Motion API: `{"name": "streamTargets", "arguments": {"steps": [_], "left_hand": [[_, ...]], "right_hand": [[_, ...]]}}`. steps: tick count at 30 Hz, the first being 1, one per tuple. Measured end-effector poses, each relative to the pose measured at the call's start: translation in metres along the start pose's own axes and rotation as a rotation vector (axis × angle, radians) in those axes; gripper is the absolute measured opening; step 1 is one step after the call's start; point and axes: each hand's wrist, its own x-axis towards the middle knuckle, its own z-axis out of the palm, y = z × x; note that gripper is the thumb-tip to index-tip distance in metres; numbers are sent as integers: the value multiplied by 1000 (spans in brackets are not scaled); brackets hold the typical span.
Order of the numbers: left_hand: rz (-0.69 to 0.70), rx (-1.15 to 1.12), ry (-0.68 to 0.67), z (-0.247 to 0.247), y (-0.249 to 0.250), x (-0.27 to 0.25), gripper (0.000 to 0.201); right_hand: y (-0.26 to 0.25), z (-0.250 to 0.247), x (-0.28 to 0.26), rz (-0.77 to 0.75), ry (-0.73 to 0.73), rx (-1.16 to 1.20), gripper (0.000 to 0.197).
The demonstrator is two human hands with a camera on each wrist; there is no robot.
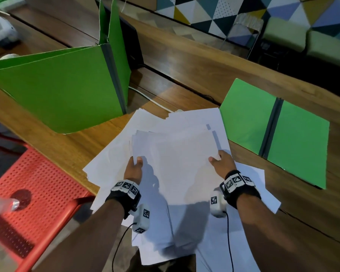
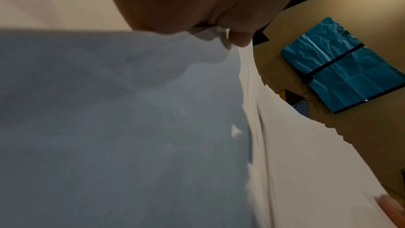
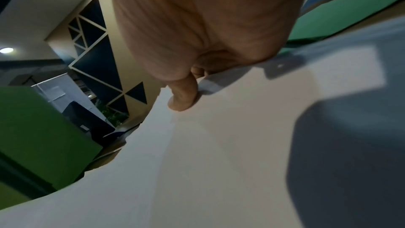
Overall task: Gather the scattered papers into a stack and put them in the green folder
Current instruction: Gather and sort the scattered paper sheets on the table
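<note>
A loose stack of white papers (image 1: 175,152) is held above more white sheets (image 1: 185,228) spread on the wooden table. My left hand (image 1: 134,165) pinches the stack's left edge, thumb on top. My right hand (image 1: 221,161) grips its right edge, thumb on top too. The right wrist view shows that thumb (image 3: 181,96) pressed on the paper (image 3: 219,145). In the left wrist view my left hand (image 2: 219,34) pinches the paper edge (image 2: 131,110). The green folder (image 1: 273,132) lies open and flat to the right of the papers, with a dark spine down its middle.
A tall green cardboard divider (image 1: 57,89) stands at the back left of the table (image 1: 185,61). A red perforated chair (image 1: 33,187) sits at the lower left off the table edge. A white cable (image 1: 145,97) runs behind the papers.
</note>
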Motion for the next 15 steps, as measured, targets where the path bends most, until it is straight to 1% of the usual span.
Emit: {"name": "streamTargets", "arguments": {"steps": [3,6,7,9,11,15], "left_hand": [[19,15,13,-1,2,-6,42],[28,-13,-11,0,1,-9,45],[35,-33,-7,0,0,-8,47],[34,-93,-8,1,0,-8,53],[49,-125,-27,3,0,-10,59],[102,-78,-67,3,-2,-12,70]], "right_hand": [[-17,16,-1,-3,13,51,54],[-27,43,-11,-8,20,64,49],[-30,52,-14,-2,9,33,50],[-32,67,-21,17,-18,-102,54],[-37,76,-26,56,-10,-191,58],[-52,79,-25,163,-17,-169,61]]}}
